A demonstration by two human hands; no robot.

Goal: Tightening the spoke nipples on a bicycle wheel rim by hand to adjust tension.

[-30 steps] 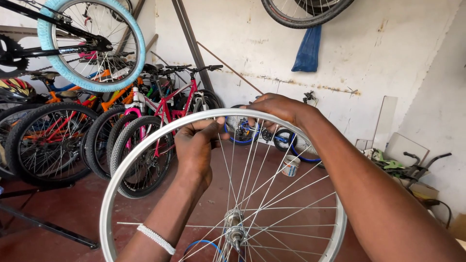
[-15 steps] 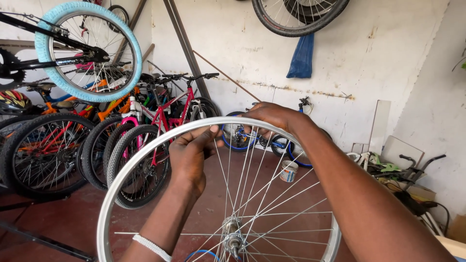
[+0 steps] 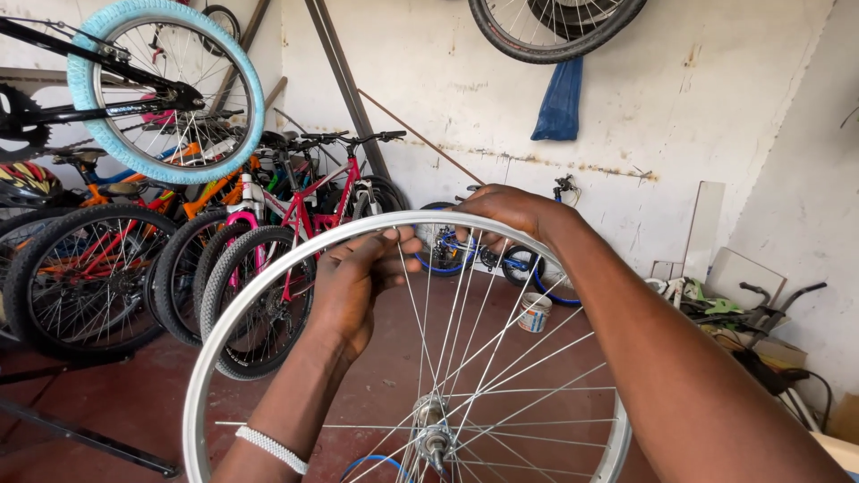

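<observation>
Here the fingers (image 3: 394,255) of the left hand (image 3: 353,286) pinch together on a spoke just under the top of the bare silver wheel rim (image 3: 259,295), while the right hand (image 3: 514,210) curls closed over the rim's top edge. The wheel stands upright before the person, its hub (image 3: 432,434) below both hands. Beyond lie a red floor (image 3: 376,385), parked bicycles (image 3: 268,233) and a white wall (image 3: 716,107).

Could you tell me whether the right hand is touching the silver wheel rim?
Touching: the head view shows the right hand lying over the top of the rim.
</observation>
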